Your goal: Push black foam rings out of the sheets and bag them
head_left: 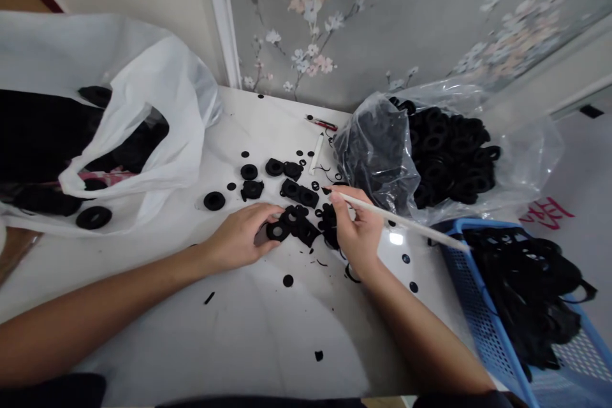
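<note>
My left hand [243, 236] curls its thumb and fingers around a black ring [277, 231] at the edge of a cluster of black pieces [302, 227]. A long, thin white stick [406, 223] with a dark tip is gripped in my right hand [358, 229], its tail slanting back to the right. My right fingers are beside more small black pieces [327, 220], partly hidden by the hand. Just beyond the hands lie a joined pair of black rings [299, 192], a ring with ragged edges [252, 190] and a round black ring [215, 201].
A white plastic bag [186, 95] with black material stands at left. On the right are a clear bag of black rings [444, 146] and a blue basket [482, 293] of black scraps. A red cutter knife [322, 123] and a short white stick [316, 153] lie near the wall.
</note>
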`<state>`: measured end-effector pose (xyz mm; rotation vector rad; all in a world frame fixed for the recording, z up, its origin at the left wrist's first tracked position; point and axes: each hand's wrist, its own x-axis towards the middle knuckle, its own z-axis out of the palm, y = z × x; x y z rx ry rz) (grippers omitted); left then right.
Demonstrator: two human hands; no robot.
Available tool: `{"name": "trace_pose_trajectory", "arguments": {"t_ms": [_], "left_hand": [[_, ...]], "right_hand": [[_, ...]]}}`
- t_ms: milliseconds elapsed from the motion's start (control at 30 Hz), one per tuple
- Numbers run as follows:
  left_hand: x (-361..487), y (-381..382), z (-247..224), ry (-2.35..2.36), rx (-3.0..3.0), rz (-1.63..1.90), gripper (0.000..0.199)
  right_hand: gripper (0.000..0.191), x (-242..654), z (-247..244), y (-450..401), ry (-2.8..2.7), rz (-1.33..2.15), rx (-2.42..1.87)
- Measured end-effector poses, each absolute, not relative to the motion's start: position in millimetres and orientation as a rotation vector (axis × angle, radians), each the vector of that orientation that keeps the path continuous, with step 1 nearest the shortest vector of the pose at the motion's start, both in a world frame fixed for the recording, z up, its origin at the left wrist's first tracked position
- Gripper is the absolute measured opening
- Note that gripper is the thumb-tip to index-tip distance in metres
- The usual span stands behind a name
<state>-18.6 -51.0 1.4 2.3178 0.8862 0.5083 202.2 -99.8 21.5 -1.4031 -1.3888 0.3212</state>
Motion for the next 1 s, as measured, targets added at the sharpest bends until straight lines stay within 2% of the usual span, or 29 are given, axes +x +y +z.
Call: {"name": "trace_pose_trajectory", "arguments": {"t_ms": [133,367,467,600,700,867,1000], "left_hand": [[-20,-49,0,0.834,2.446,0.543,0.039],[-6,-54,12,0.688,2.629,0.676,0.033],[21,-53,19,0.531,2.709,0.614,0.025],[58,-46,14,0.371,2.807,0.432,0.030],[69,-41,6,0.339,2.754,0.441,0.021],[61,-39,5,0.593,2.442,0.508,0.032],[60,-38,5,0.561,2.561,0.446,0.031]], "right_hand": [[0.011,230,33,-106,-1.545,0.509,-1.391],[0.014,264,26,-133,-1.573,0.858,-1.474],[0.015,268,15,-133,-1.396,0.874,-1.460],[0.017,266,3,-133,-1.102,0.874,-1.423],[0.014,265,-2,-140,-1.113,0.835,-1.434],[0.009,265,0,-149,-1.210,0.807,-1.363],[0.013,263,2,-144,-1.375,0.846,-1.289]]}}
